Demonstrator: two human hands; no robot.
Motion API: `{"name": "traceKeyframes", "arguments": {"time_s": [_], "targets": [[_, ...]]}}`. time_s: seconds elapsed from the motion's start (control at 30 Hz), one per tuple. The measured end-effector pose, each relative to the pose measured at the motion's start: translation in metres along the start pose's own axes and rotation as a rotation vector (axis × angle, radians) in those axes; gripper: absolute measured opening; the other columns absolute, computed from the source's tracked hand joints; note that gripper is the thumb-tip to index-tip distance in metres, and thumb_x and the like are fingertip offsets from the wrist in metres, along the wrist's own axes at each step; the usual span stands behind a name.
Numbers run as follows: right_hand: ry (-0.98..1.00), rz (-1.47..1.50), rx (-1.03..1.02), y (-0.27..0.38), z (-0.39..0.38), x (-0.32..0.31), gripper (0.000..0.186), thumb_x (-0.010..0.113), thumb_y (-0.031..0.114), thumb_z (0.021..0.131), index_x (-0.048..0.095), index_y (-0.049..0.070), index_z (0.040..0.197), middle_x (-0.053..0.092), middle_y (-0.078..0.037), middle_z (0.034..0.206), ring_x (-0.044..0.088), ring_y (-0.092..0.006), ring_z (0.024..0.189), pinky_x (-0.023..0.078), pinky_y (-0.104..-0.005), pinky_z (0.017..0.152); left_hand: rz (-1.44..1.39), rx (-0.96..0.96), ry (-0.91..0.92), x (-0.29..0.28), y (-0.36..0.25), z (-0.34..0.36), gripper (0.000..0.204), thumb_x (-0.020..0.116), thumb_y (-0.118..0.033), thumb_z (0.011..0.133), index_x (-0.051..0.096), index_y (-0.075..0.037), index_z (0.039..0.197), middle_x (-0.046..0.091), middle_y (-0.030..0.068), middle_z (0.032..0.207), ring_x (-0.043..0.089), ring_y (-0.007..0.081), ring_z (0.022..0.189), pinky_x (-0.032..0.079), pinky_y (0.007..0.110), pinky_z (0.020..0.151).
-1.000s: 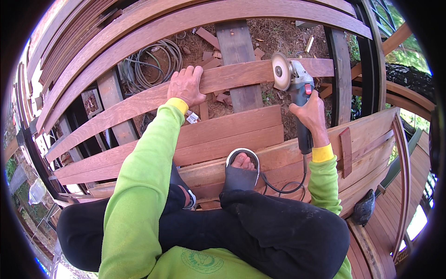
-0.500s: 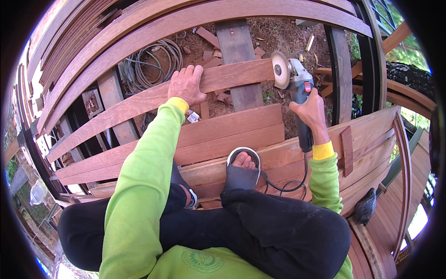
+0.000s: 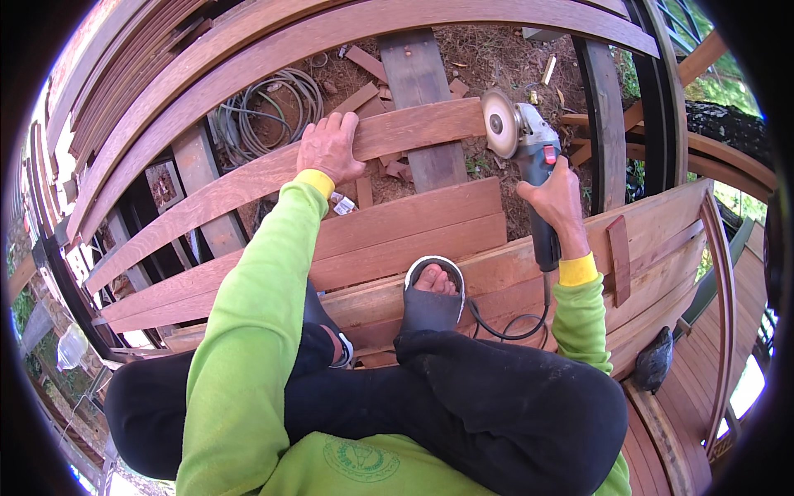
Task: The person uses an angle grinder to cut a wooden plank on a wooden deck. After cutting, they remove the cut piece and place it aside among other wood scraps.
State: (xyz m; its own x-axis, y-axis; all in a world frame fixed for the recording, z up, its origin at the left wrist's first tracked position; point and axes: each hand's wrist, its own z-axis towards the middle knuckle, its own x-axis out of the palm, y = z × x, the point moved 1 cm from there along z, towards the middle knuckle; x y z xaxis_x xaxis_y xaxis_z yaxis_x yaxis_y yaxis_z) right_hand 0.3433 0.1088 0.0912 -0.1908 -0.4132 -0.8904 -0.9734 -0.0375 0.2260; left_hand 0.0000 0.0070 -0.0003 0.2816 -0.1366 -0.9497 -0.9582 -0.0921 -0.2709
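Note:
A reddish-brown wooden board (image 3: 418, 128) lies across the dark beams in front of me. My left hand (image 3: 329, 147) is closed over it, thumb on the near side and fingers over the far edge. In my right hand (image 3: 556, 198) is an angle grinder (image 3: 542, 219), its body dark blue-grey with a red switch and a silver head. The grinder's pale round disc (image 3: 499, 124) stands upright at the board's right end, against or very close to it; I cannot tell which. The grinder's black cord (image 3: 521, 335) loops down beside my sandalled foot.
Planks (image 3: 413, 215) lie under my feet, with a small loose wood strip (image 3: 619, 263) on the right. Long boards (image 3: 372, 25) span the far side. Below, on the soil, are a coiled hose (image 3: 285, 124) and wood offcuts (image 3: 360, 97). A dark beam (image 3: 423, 74) crosses beneath the board.
Both hands keep their grips on the board and the grinder. The view has shifted slightly; the disc stays at the board's right end.

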Motion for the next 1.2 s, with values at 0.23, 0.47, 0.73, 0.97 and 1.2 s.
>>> {"name": "traceKeyframes", "arguments": {"time_s": [0.23,0.47,0.73,0.97,1.2], "targets": [[0.002,-0.006,0.003,0.001,-0.001,0.002,0.064,0.076,0.028,0.065,0.052,-0.014,0.107,0.066,-0.034,0.094,0.067,-0.0472,0.091,0.054,-0.0477,0.082,-0.003,0.009,-0.015,0.0,0.002,-0.002,0.058,0.079,-0.022,0.058,0.053,-0.01,0.109,0.058,0.0106,0.1,0.061,0.031,0.097,0.046,0.043,0.083],[-0.033,0.033,0.039,0.004,0.005,0.0,0.063,0.075,0.029,0.064,0.053,-0.013,0.106,0.067,-0.034,0.092,0.068,-0.0468,0.09,0.055,-0.0478,0.081,0.024,-0.024,0.019,-0.001,0.0,0.0,0.06,0.081,-0.026,0.058,0.054,-0.011,0.109,0.058,0.0105,0.1,0.06,0.0301,0.098,0.045,0.042,0.083],[-0.345,0.265,0.155,-0.037,-0.002,-0.026,0.06,0.078,0.028,0.063,0.057,-0.011,0.104,0.068,-0.029,0.093,0.069,-0.041,0.087,0.055,-0.043,0.081,0.01,0.044,-0.013,0.002,-0.005,0.001,0.091,0.08,-0.056,0.062,0.047,-0.009,0.132,0.054,0.0125,0.119,0.051,0.0295,0.116,0.037,0.048,0.097],[-0.452,0.77,0.317,-0.051,-0.024,-0.045,0.049,0.082,0.021,0.064,0.065,-0.001,0.104,0.068,-0.007,0.093,0.064,-0.016,0.079,0.053,-0.0321,0.072,-0.097,0.422,-0.273,0.002,-0.095,0.049,0.065,0.067,-0.045,0.086,0.047,-0.01,0.137,0.049,0.014,0.134,0.047,0.0324,0.124,0.036,0.049,0.104],[-0.493,0.948,0.371,-0.067,-0.036,-0.042,0.047,0.081,0.018,0.067,0.065,0.001,0.108,0.066,-0.005,0.094,0.062,-0.0143,0.079,0.051,-0.0303,0.073,0.069,0.67,0.022,0.02,-0.148,0.096,0.022,0.065,-0.018,0.081,0.068,-0.015,0.102,0.055,0.006,0.115,0.052,0.0248,0.113,0.045,0.041,0.094]]}}
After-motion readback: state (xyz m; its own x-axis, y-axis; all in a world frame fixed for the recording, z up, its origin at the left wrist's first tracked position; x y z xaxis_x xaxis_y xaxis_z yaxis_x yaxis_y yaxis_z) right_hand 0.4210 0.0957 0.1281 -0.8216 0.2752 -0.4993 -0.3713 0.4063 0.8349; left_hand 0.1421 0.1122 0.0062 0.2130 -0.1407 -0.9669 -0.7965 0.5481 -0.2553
